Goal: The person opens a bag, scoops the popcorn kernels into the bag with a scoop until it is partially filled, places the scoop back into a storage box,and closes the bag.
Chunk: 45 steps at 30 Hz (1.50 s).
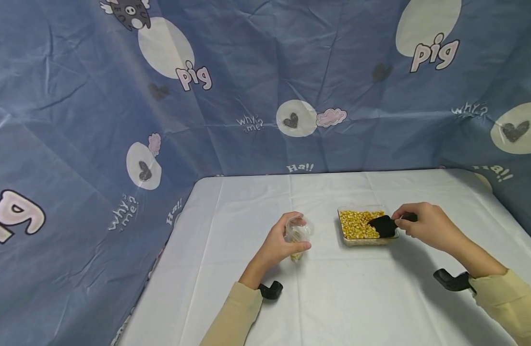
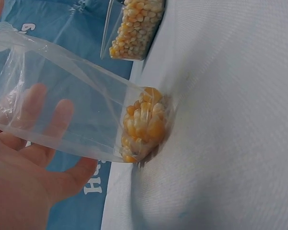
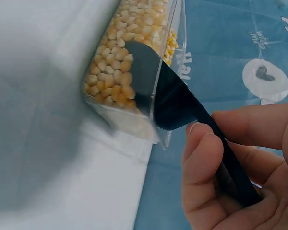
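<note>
My left hand (image 1: 275, 246) holds a clear plastic bag (image 1: 301, 229) upright, its fingers and thumb curled around the sides. Corn kernels (image 2: 143, 123) fill the bottom of that bag, which stands on or just above the white cloth. To the right is a clear rectangular container (image 1: 369, 242), heaped with yellow corn kernels (image 1: 358, 224). My right hand (image 1: 434, 227) pinches the handle of a black scoop (image 1: 383, 226) between thumb and fingers. In the right wrist view the scoop's blade (image 3: 146, 72) is dug down among the kernels, against the container's near wall.
A white cloth (image 1: 231, 250) covers the table. Behind and to the left hangs a blue printed curtain (image 1: 248, 86). Black wrist mounts (image 1: 452, 280) stick out from both sleeves, one beside each forearm.
</note>
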Each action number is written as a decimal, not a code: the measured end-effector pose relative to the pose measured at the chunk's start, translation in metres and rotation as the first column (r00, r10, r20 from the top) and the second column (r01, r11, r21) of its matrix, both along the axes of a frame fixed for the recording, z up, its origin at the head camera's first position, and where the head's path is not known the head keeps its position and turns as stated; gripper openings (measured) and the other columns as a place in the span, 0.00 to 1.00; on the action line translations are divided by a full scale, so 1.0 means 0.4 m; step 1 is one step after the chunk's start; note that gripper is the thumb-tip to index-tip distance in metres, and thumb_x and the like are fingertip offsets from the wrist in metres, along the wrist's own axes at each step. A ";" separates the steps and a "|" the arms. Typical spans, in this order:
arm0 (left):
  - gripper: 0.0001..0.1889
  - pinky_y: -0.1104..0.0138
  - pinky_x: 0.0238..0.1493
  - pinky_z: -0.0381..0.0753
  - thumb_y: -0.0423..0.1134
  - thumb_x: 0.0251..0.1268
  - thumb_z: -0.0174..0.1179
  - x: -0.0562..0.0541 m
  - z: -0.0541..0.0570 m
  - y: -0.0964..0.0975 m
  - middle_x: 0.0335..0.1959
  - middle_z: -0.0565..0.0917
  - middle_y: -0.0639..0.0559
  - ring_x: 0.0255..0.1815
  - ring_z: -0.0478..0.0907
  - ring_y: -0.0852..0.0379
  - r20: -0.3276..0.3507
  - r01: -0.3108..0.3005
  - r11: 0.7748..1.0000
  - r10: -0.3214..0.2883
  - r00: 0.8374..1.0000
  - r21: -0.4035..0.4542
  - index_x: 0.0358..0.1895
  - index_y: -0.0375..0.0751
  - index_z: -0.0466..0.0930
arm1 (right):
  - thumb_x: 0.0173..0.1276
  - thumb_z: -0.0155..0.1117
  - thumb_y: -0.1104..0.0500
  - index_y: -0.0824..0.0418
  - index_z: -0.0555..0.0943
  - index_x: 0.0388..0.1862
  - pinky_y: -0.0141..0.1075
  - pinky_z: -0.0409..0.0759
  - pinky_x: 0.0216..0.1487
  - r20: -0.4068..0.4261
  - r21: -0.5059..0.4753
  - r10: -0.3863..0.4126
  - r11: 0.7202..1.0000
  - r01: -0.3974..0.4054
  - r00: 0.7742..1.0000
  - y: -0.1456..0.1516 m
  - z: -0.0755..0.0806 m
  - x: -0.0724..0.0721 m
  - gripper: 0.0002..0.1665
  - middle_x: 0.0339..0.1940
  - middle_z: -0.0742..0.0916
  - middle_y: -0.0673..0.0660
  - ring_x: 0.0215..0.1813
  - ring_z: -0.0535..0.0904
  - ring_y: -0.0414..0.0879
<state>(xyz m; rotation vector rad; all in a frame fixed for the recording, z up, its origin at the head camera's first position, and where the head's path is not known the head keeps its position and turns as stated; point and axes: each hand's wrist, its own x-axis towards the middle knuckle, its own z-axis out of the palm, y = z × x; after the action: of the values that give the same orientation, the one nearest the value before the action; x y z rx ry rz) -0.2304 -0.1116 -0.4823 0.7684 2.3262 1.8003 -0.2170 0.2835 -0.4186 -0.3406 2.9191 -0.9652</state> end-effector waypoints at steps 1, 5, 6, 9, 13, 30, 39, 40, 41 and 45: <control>0.39 0.43 0.68 0.64 0.40 0.58 0.75 0.005 0.011 0.001 0.63 0.77 0.51 0.67 0.70 0.50 0.009 0.007 1.000 -0.007 1.000 0.000 0.72 0.49 0.65 | 0.73 0.63 0.59 0.59 0.85 0.47 0.41 0.76 0.28 0.012 -0.013 -0.007 1.000 0.007 1.000 0.002 -0.004 -0.001 0.09 0.30 0.87 0.53 0.31 0.82 0.49; 0.39 0.43 0.69 0.62 0.39 0.59 0.74 0.007 0.012 0.000 0.64 0.76 0.48 0.68 0.69 0.47 0.015 0.017 1.000 -0.017 1.000 0.002 0.73 0.46 0.64 | 0.74 0.63 0.57 0.60 0.85 0.48 0.40 0.76 0.28 0.040 -0.057 -0.028 0.998 0.030 0.999 0.010 -0.020 -0.004 0.10 0.27 0.86 0.53 0.30 0.82 0.51; 0.39 0.43 0.69 0.62 0.39 0.59 0.74 0.007 0.011 -0.001 0.64 0.76 0.48 0.68 0.69 0.47 0.016 0.018 1.000 -0.018 1.000 0.004 0.73 0.47 0.64 | 0.74 0.63 0.57 0.60 0.85 0.48 0.40 0.76 0.28 0.043 -0.070 -0.032 0.997 0.035 0.999 0.011 -0.024 -0.004 0.11 0.27 0.86 0.54 0.30 0.82 0.52; 0.39 0.45 0.67 0.64 0.42 0.58 0.75 0.003 -0.001 -0.002 0.62 0.77 0.53 0.66 0.71 0.51 0.008 0.007 1.000 -0.007 1.000 0.006 0.72 0.51 0.65 | 0.75 0.63 0.56 0.62 0.85 0.48 0.39 0.78 0.28 0.044 -0.114 -0.044 0.992 0.049 0.998 0.014 -0.038 -0.005 0.12 0.28 0.87 0.55 0.31 0.82 0.53; 0.40 0.45 0.67 0.64 0.44 0.57 0.75 0.004 0.000 -0.001 0.61 0.78 0.56 0.66 0.71 0.53 0.005 0.000 1.000 0.000 1.000 0.005 0.72 0.51 0.65 | 0.74 0.64 0.56 0.63 0.85 0.48 0.40 0.80 0.30 0.036 -0.170 -0.059 0.983 0.064 0.998 0.012 -0.055 -0.003 0.12 0.29 0.87 0.56 0.31 0.83 0.54; 0.41 0.46 0.67 0.64 0.45 0.58 0.75 0.006 0.001 0.002 0.62 0.78 0.56 0.66 0.70 0.54 0.013 -0.006 1.000 0.006 1.000 -0.008 0.73 0.49 0.64 | 0.75 0.63 0.56 0.62 0.85 0.49 0.38 0.73 0.24 0.004 -0.201 -0.155 0.968 0.153 0.988 -0.029 -0.075 0.019 0.12 0.26 0.85 0.60 0.27 0.79 0.55; 0.40 0.44 0.70 0.59 0.47 0.58 0.75 0.001 -0.006 -0.002 0.62 0.77 0.57 0.68 0.69 0.56 0.002 -0.001 1.000 0.001 1.000 -0.014 0.72 0.50 0.64 | 0.76 0.61 0.55 0.62 0.85 0.52 0.39 0.73 0.25 0.003 -0.212 -0.188 0.960 0.184 0.982 -0.041 -0.087 0.033 0.14 0.30 0.87 0.58 0.29 0.80 0.55; 0.40 0.44 0.71 0.58 0.48 0.58 0.75 0.001 -0.007 -0.002 0.62 0.77 0.58 0.68 0.69 0.57 0.000 -0.001 1.000 0.001 1.000 -0.016 0.72 0.52 0.65 | 0.77 0.61 0.55 0.62 0.85 0.53 0.39 0.74 0.25 0.004 -0.216 -0.191 0.958 0.187 0.982 -0.041 -0.088 0.035 0.15 0.31 0.87 0.58 0.30 0.80 0.55; 0.40 0.43 0.72 0.57 0.48 0.58 0.75 0.001 -0.008 -0.002 0.62 0.77 0.58 0.68 0.68 0.57 -0.004 0.001 1.000 -0.001 1.000 -0.016 0.72 0.52 0.65 | 0.77 0.61 0.55 0.62 0.84 0.53 0.39 0.74 0.25 0.005 -0.219 -0.193 0.957 0.189 0.981 -0.041 -0.088 0.036 0.15 0.32 0.87 0.58 0.31 0.81 0.55; 0.40 0.44 0.72 0.57 0.49 0.58 0.75 0.000 -0.009 -0.002 0.62 0.77 0.58 0.68 0.68 0.58 -0.008 0.007 1.000 -0.007 1.000 -0.012 0.72 0.52 0.64 | 0.77 0.61 0.54 0.62 0.84 0.54 0.39 0.76 0.27 0.015 -0.235 -0.201 0.952 0.199 0.979 -0.039 -0.088 0.041 0.15 0.33 0.87 0.58 0.33 0.82 0.55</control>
<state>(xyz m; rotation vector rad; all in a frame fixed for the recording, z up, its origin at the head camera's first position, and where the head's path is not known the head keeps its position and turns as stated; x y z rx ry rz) -0.2303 -0.1126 -0.4861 0.7825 2.3336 1.7823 -0.2006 0.2681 -0.4537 -0.0562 2.8937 -1.3464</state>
